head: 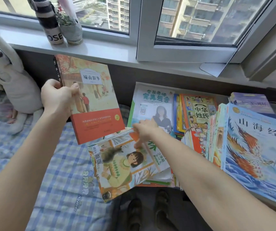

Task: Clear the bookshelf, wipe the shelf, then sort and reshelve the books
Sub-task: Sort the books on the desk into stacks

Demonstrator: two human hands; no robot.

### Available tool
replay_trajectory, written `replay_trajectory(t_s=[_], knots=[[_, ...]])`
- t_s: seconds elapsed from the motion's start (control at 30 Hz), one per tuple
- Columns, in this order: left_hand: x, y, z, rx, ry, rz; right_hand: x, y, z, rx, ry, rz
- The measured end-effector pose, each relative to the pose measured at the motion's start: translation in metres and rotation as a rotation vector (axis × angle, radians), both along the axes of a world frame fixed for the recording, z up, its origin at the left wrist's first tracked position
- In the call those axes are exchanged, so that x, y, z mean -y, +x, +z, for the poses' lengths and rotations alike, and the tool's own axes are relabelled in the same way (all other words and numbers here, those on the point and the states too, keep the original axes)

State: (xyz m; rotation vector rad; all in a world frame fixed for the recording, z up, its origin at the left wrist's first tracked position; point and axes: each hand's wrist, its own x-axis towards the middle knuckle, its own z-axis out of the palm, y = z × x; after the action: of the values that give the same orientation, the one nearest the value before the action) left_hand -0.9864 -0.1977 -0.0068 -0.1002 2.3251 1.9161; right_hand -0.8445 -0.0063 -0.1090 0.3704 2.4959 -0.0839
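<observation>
My left hand (57, 97) grips a book with a red band and a street scene on its cover (92, 100), held up above the bed, with a second dark book behind it. My right hand (144, 130) reaches onto a magazine showing a child in a yellow sweater (124, 165); its fingers curl at the magazine's top edge, the thumb on the cover. The magazine tops a loose pile of books. Beside it lie a white and green book with a portrait (152, 100), a colourful comic-style book (200, 110) and a blue book with a phoenix (257, 147).
A blue checked bedsheet (54, 164) covers the bed at left. A plush rabbit (9, 77) leans at the far left. On the windowsill (100, 47) stand a striped bottle (50, 22) and a small potted plant (70, 27). My feet (149, 212) show below.
</observation>
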Motion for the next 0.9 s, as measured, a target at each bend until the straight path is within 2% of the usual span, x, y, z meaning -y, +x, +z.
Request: replay_trajectory(t_s=[0.17, 0.3, 0.4, 0.47, 0.53, 0.6, 0.67, 0.73, 0.77, 0.8, 0.9], knots=[[-0.012, 0.0, -0.003, -0.024, 0.019, -0.012, -0.008, 0.002, -0.001, 0.015, 0.073, -0.032], [-0.018, 0.001, 0.002, 0.01, 0.046, -0.031, -0.013, 0.011, 0.003, -0.067, 0.165, -0.26], [-0.02, 0.001, 0.009, 0.036, 0.084, -0.059, -0.016, 0.016, 0.008, 0.011, 0.19, -0.39], [-0.02, 0.002, 0.013, 0.071, 0.103, -0.096, -0.016, 0.018, 0.012, 0.085, 0.237, -0.369], [-0.02, 0.002, 0.016, 0.128, 0.121, -0.142, -0.021, 0.02, 0.016, 0.032, 0.25, -0.371], [-0.021, 0.003, 0.017, 0.23, 0.115, -0.236, -0.025, 0.022, 0.03, -0.211, 0.025, -0.608], [-0.025, 0.006, 0.02, 0.36, 0.118, -0.351, -0.022, 0.023, 0.059, -0.495, -0.497, -1.015], [-0.036, 0.011, 0.023, 0.481, 0.174, -0.424, -0.017, 0.025, 0.091, -0.564, -1.032, -1.22], [-0.042, 0.014, 0.026, 0.529, 0.222, -0.45, -0.015, 0.028, 0.103, -0.558, -1.169, -1.226], [-0.049, 0.017, 0.031, 0.557, 0.267, -0.483, -0.015, 0.032, 0.113, -0.555, -1.228, -1.206], [-0.068, 0.027, 0.051, 0.605, 0.365, -0.594, -0.02, 0.046, 0.136, -0.68, -1.193, -1.22]])
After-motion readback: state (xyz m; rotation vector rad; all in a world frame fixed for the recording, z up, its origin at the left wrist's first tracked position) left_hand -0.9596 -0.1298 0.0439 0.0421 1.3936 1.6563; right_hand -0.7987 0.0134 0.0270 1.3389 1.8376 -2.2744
